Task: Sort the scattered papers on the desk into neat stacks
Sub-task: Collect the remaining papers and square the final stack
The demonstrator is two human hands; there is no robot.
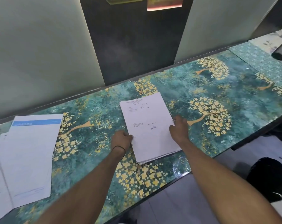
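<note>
Between left hand (121,139), right hand (179,128): stack (149,126)

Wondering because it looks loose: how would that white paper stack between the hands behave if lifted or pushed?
The paper stack would probably sag if lifted by one edge, being thin sheets. Its near edges are fanned, so sheets may slip apart. On the glossy desk it likely slides easily; the left hand and right hand at its sides should steady it.

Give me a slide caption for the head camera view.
Left hand and right hand grip a paper stack on the floral desk; other papers lie left.
</note>
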